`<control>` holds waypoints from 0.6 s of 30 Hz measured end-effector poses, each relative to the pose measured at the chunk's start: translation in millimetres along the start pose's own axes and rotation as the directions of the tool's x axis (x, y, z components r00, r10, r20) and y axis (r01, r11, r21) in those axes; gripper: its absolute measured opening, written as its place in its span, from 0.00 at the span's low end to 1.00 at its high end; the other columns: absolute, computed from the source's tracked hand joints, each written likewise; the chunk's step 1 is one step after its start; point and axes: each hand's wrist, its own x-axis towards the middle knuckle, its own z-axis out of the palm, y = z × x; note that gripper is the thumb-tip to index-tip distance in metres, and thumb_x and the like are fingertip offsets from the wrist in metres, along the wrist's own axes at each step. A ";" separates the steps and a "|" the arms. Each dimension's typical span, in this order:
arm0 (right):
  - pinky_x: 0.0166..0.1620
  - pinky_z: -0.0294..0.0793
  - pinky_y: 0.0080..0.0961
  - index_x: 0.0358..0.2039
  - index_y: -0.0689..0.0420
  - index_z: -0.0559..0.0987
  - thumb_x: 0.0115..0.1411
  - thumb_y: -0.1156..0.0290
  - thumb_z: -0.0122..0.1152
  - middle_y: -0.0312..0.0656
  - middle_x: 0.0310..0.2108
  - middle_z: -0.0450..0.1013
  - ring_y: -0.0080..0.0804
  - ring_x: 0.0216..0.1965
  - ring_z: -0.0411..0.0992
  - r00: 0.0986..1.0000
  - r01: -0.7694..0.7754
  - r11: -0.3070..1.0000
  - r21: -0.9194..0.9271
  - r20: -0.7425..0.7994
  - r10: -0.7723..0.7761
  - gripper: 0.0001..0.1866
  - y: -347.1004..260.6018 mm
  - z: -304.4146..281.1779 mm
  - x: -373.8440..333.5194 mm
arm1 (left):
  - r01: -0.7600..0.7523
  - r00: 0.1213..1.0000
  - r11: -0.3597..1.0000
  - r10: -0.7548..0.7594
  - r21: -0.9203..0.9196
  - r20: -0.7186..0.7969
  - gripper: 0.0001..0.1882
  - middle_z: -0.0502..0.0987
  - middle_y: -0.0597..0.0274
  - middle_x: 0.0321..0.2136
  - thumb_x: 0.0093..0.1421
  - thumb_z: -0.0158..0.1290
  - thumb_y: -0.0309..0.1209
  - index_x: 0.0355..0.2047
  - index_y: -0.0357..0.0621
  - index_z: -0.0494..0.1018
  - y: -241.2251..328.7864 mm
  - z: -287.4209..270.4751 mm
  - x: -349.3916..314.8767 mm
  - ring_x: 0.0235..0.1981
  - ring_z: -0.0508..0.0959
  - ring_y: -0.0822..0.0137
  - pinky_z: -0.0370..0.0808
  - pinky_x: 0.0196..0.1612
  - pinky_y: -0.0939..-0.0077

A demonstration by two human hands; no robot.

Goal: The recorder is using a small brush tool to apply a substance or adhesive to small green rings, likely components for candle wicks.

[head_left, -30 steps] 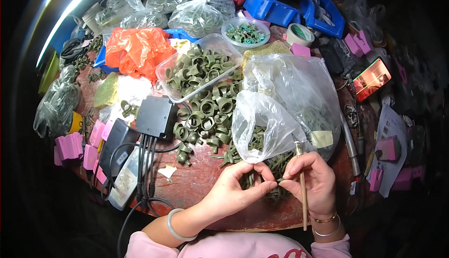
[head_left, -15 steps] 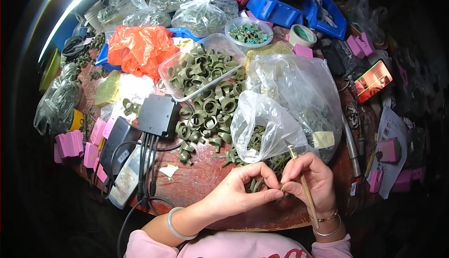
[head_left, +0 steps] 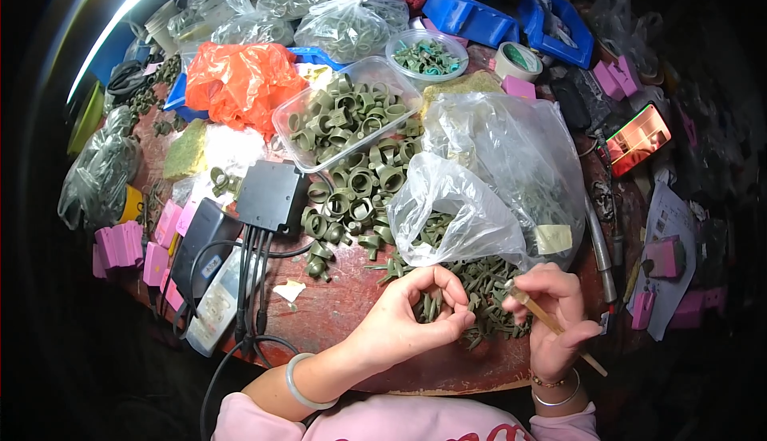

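Thumb and forefinger of my left hand [head_left: 411, 313] meet in a pinch over the pile; anything between the tips is too small to make out. In my right hand [head_left: 559, 305] a slim wooden-handled tool [head_left: 550, 321] lies slanted between the fingers, its narrow end up and to the left. Both hands are apart, at the table's near edge. Small dark-green stick-like pieces [head_left: 491, 297] are heaped between and behind them. They spill from the mouth of a clear plastic bag [head_left: 511, 145]. Loose olive-green rings [head_left: 363, 181] lie left of the bag.
A clear tub [head_left: 281, 139] of rings stands tilted behind the loose ones. Left are a black box [head_left: 272, 193] with cables and pink blocks [head_left: 120, 245]. A lit phone [head_left: 637, 139] and a metal rod [head_left: 599, 249] are right. Blue trays [head_left: 471, 19] and a red bag [head_left: 240, 81] sit farther back.
My right hand has drawn away to the right from my left, turning the wooden-handled tool to a flatter slant. My left hand has shifted slightly left. More of the green pile shows between them.
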 end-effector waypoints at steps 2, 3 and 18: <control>0.31 0.70 0.21 0.45 0.62 0.74 0.65 0.42 0.43 0.41 0.30 0.74 0.24 0.26 0.69 1.000 0.028 0.997 0.069 -0.016 -0.027 0.32 0.8 0.6 5.2 | -0.007 1.000 1.000 0.007 -0.011 -0.003 0.09 0.72 0.69 0.31 0.54 0.59 0.21 0.34 0.40 0.70 -0.9 -0.7 0.3 0.34 0.71 0.79 0.69 0.40 0.83; 0.32 0.71 0.21 0.43 0.62 0.75 0.64 0.52 0.51 0.41 0.30 0.75 0.26 0.27 0.71 0.986 0.168 0.980 -0.106 0.028 -0.166 0.23 0.8 0.3 7.5 | -0.025 1.000 1.000 0.025 -0.015 0.002 0.09 0.72 0.69 0.31 0.54 0.59 0.20 0.34 0.40 0.70 -1.2 -1.1 0.8 0.34 0.71 0.79 0.69 0.40 0.83; 0.27 0.72 0.19 0.34 0.63 0.79 0.61 0.73 0.60 0.43 0.24 0.76 0.27 0.24 0.75 0.996 0.090 0.985 -0.149 0.028 -0.087 0.06 -6.4 1.1 5.5 | -0.093 0.996 0.995 0.093 -0.039 0.011 0.13 0.71 0.68 0.31 0.56 0.57 0.19 0.43 0.36 0.74 -1.2 -0.6 1.1 0.34 0.70 0.78 0.69 0.38 0.83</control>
